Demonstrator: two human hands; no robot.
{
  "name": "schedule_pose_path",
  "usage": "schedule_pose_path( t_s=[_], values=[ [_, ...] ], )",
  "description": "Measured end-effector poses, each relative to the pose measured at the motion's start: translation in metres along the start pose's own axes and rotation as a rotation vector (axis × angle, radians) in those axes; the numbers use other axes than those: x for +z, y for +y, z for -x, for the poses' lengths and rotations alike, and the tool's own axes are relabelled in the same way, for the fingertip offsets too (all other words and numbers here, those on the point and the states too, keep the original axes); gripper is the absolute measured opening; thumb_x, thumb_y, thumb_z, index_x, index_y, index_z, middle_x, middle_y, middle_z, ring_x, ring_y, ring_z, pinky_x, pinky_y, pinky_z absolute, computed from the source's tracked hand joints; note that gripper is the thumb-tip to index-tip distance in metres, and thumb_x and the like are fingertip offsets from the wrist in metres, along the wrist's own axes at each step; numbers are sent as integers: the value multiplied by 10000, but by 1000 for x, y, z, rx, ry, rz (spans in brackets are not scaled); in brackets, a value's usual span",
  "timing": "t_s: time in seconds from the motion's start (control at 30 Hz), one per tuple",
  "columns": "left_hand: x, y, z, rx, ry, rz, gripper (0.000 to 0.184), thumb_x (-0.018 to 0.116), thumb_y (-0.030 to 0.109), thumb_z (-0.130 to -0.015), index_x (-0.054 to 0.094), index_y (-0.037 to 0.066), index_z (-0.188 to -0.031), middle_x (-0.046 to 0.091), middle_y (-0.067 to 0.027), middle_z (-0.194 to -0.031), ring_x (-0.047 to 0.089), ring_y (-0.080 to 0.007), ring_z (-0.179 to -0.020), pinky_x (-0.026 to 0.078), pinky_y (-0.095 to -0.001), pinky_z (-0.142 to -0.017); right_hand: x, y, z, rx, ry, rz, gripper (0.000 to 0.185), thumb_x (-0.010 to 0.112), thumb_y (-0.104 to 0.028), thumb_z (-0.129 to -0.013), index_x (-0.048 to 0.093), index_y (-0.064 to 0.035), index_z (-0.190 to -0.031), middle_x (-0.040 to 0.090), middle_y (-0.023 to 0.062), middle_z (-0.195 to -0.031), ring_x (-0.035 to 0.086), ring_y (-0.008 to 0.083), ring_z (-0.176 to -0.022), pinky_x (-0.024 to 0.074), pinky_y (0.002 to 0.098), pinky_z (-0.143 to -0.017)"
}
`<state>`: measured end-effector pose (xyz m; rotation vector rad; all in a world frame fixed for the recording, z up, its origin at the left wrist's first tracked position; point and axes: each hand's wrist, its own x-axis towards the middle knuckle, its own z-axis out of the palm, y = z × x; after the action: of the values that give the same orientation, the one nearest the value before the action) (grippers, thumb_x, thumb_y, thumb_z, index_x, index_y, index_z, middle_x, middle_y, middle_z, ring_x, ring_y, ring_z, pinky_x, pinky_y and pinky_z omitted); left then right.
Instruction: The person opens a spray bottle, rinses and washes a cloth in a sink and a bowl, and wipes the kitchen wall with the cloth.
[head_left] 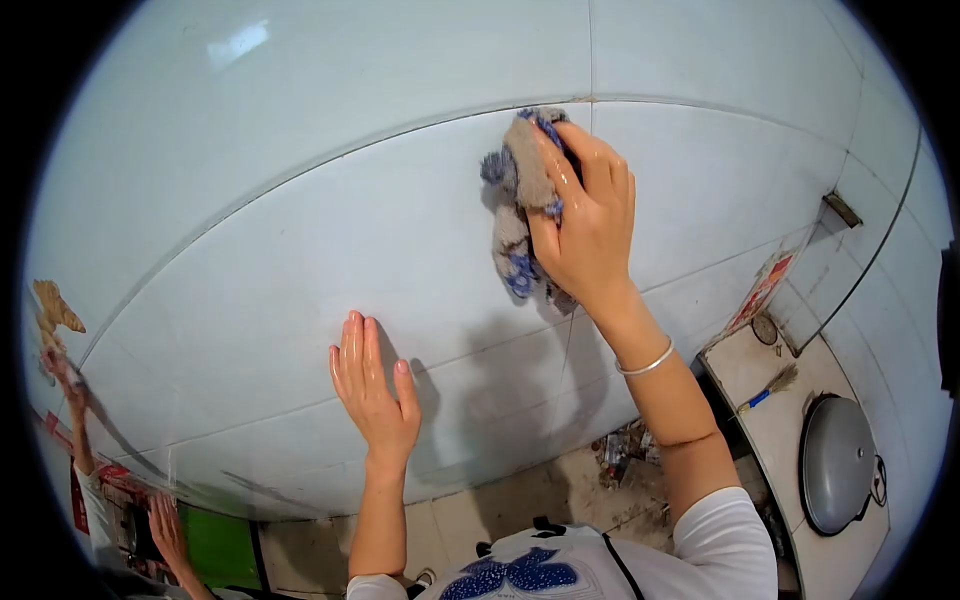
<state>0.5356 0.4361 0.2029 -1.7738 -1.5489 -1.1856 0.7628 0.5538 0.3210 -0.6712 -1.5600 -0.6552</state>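
A grey and blue rag (533,172) is bunched against the white tiled wall (240,280), just under a horizontal seam between tiles. My right hand (595,225) grips it, with wet-looking fingers pressing it to the tiles. Lower and to the left, my left hand (375,390) is stretched out with its fingers up and thumb apart, holding nothing. It is at the wall, though whether the palm touches the tile cannot be made out.
At the left edge another person's hand (66,380) is by a tan cloth (58,305) at the wall. On the right, a counter (790,440) bears a grey lid (838,465) and a small brush (770,388). Litter (628,450) lies at the wall's foot.
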Motion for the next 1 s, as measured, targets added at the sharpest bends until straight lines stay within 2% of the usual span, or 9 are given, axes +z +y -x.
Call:
schedule_pose_path(
  t_s=[0.1,0.13,0.23,0.3,0.37,0.53,0.63,0.7,1.0],
  values=[
    [-2,1,3,-12,2,-5,503,480,140,-946,414,-6,-1423,386,-172,-1499,343,-304,-1404,190,-513,-1156,0,-6,13,35,-17,-38,573,575,-21,-667,614,-68,-1237,541,99,-1276,500,308,-1112,388,407,-937],
    [-1,1,1,-14,5,-8,523,497,129,-925,415,-16,-1421,398,-178,-1491,356,-305,-1397,196,-521,-1151,0,-2,28,18,-64,1,606,597,-52,-643,610,-93,-1247,539,67,-1266,506,276,-1104,399,392,-879],
    [0,-1,1,0,-7,-15,520,491,135,-930,414,-15,-1422,398,-175,-1491,353,-303,-1398,197,-518,-1153,-3,15,47,-60,-53,44,609,582,-37,-640,614,-104,-1244,539,64,-1271,506,270,-1086,396,386,-870],
    [-1,-1,2,-2,-13,-20,519,489,137,-931,414,-14,-1422,396,-173,-1494,351,-302,-1399,196,-518,-1153,-8,19,29,-46,-75,18,620,568,-25,-640,611,-113,-1252,538,58,-1273,504,266,-1069,390,383,-870],
    [-1,1,1,-9,-13,-26,518,487,138,-933,414,-12,-1423,393,-171,-1496,349,-300,-1400,196,-517,-1153,-7,24,6,22,28,88,633,565,-25,-638,603,-114,-1263,538,59,-1273,505,268,-1052,386,387,-877],
    [0,-2,4,-5,-19,-37,486,455,162,-970,411,-9,-1423,382,-181,-1499,335,-307,-1407,186,-511,-1158,-7,24,39,67,9,126,651,579,-31,-629,589,-95,-1277,542,72,-1254,505,276,-1068,384,392,-891],
    [2,-3,4,6,-13,-44,519,481,143,-942,399,-11,-1431,384,-175,-1499,347,-306,-1400,198,-519,-1151,-12,28,37,69,-14,119,649,584,-30,-630,585,-82,-1276,546,81,-1241,511,282,-1078,386,392,-895],
    [3,-2,4,4,-5,-38,517,480,148,-945,400,-11,-1431,383,-177,-1499,346,-308,-1400,198,-518,-1151,-13,28,12,27,1,126,644,570,-22,-625,590,-72,-1266,550,89,-1235,517,285,-1085,389,397,-901],
    [6,-2,5,-10,21,-40,505,466,175,-963,407,-12,-1429,384,-180,-1498,346,-313,-1403,197,-514,-1151,-14,30,7,-22,-9,140,618,591,-27,-621,601,-62,-1238,550,83,-1223,525,279,-1077,406,402,-875]
  ],
)
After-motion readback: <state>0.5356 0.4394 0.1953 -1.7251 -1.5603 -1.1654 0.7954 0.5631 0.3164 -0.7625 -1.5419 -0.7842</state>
